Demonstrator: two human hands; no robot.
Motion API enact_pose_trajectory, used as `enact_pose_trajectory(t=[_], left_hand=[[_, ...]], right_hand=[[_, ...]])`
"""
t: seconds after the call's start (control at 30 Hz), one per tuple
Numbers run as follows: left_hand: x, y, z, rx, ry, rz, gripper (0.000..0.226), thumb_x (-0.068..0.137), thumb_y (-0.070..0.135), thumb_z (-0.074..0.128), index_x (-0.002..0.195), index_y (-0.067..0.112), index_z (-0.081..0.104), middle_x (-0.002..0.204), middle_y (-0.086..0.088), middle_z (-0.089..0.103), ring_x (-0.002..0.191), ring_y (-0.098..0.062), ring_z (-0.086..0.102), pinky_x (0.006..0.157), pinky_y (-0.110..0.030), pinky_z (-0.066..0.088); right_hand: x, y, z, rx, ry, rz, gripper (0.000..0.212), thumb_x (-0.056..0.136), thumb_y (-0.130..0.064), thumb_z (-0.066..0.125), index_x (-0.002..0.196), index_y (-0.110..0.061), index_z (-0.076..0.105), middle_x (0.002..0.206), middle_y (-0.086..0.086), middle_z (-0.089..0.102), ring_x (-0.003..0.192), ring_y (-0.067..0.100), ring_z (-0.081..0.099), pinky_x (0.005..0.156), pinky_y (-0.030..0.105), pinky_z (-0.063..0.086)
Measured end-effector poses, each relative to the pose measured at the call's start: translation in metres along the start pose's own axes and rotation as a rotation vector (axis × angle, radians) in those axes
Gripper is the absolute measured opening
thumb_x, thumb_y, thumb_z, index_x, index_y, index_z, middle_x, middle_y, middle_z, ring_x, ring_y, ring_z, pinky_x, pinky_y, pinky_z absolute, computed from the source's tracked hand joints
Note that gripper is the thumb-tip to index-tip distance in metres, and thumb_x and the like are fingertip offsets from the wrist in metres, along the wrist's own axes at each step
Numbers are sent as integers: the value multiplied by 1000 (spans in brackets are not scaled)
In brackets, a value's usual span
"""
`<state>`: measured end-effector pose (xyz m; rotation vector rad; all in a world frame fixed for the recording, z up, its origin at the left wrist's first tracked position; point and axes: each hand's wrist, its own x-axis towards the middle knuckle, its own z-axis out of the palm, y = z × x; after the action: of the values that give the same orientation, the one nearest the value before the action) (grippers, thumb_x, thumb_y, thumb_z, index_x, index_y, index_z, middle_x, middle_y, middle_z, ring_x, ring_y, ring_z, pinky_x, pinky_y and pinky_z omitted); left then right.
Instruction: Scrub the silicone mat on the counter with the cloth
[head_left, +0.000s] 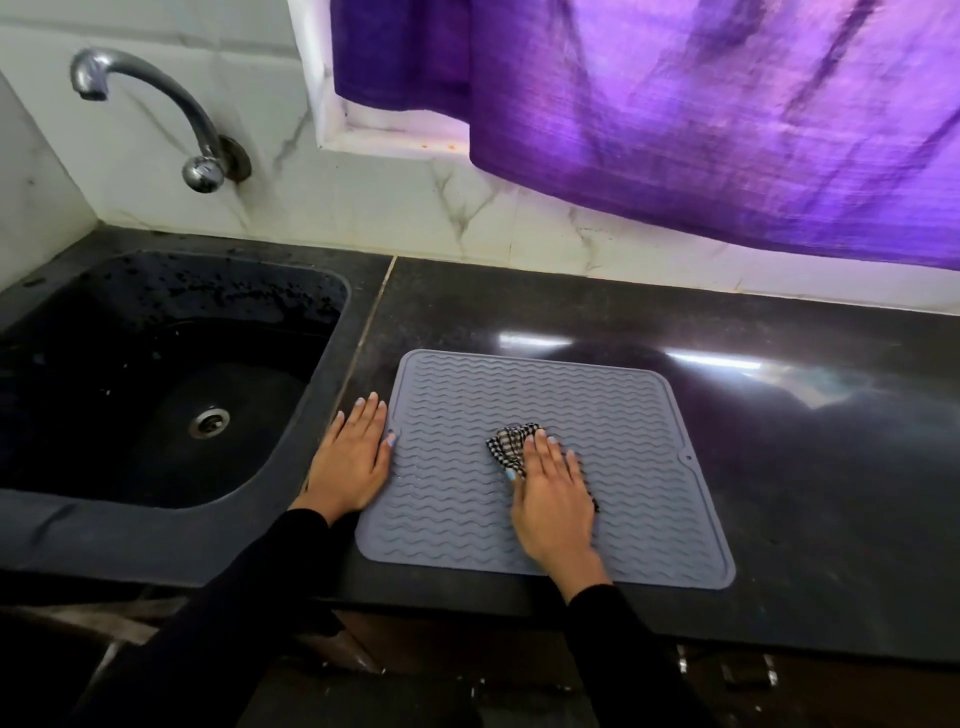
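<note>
A black moulded sink (62, 525) with a steel drain sits at far left beneath a curved chrome tap (156, 98) mounted on the white marbled wall. Beside the basin, on the dark polished stone counter (805, 467), the person's left hand (349, 457) lies flat, fingers straight and close together, its thumb touching the left rim of the grey square silicone mat (623, 415), apparently to pin the mat against sliding. The mat, ridged with wavy lines and edged by a raised lip, lies flat near the counter's front edge. Near its middle the right hand (553, 499) presses down on a small crumpled black-and-white checked cloth (511, 444), fingers extended and slightly apart over it; how the thumb holds the fabric's edge cannot be told from this angle. The flat palm suits rubbing the weave into the grooves, so the scrubbing looks to be under way. Above right, a purple woven curtain (727, 114) hangs over the window sill.
</note>
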<state>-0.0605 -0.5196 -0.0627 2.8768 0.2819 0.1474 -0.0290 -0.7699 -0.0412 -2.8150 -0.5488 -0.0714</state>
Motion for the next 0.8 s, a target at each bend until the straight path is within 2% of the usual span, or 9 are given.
enact_pose_trajectory(t=[0.1,0.3,0.4,0.47,0.53,0.6,0.67,0.73,0.8], left_hand=[[1,0,3,6,19,0,80,82,51,-5,146,9,18,156,-5,14,144,-16,8,116,-33,1],[1,0,4,10,31,-3,79,83,51,-4,146,9,18,155,-4,15,144,-15,9,116,-33,2],[-1,2,0,0,25,-5,82,80,51,-7,146,9,18,156,-5,14,144,-16,9,116,-33,0],[-1,3,-1,-13,13,-4,84,79,52,-8,146,8,17,156,-5,12,144,-17,8,116,-33,0],[-1,3,-2,-13,2,-2,86,78,52,-10,147,8,15,156,-5,10,145,-16,5,116,-33,-2],[-1,2,-1,-11,7,-1,85,78,51,-11,147,8,14,156,-5,10,145,-16,4,116,-33,-3],[-2,2,-1,-15,12,2,86,77,51,-12,147,8,14,156,-6,10,145,-16,4,115,-33,-4],[-1,2,-1,-9,7,3,86,76,50,-13,147,8,13,157,-6,8,145,-17,3,115,-33,-5],[-2,3,-1,-1,15,5,85,77,49,-12,147,8,14,157,-6,8,145,-17,3,115,-33,-4]], right_hand=[[9,-2,-5,-91,-67,18,71,85,-38,4,147,-7,20,156,8,17,145,18,11,112,28,-10],[16,-8,-23,-25,-128,24,49,98,-27,31,143,-7,30,153,10,26,142,21,21,117,30,6],[36,2,-36,408,-167,278,40,98,-27,40,128,-4,51,131,18,55,122,28,50,100,28,36],[49,7,-47,850,-190,553,40,97,-30,43,119,1,58,117,19,63,110,28,58,91,30,43],[51,-4,-48,995,-131,614,40,97,-29,44,117,1,59,112,14,63,106,25,58,88,32,45],[43,-30,-34,822,-77,447,40,98,-26,41,129,-3,51,129,13,56,121,23,49,100,29,37],[22,-58,-11,521,-143,238,52,100,-30,31,145,-5,25,154,9,22,143,23,18,118,33,12],[7,-72,12,152,-161,80,63,96,-41,12,148,-6,1,156,9,-6,145,23,-7,116,33,-9],[1,-74,19,-23,-118,15,70,91,-46,3,146,-4,-8,155,14,-14,144,24,-15,113,34,-15]])
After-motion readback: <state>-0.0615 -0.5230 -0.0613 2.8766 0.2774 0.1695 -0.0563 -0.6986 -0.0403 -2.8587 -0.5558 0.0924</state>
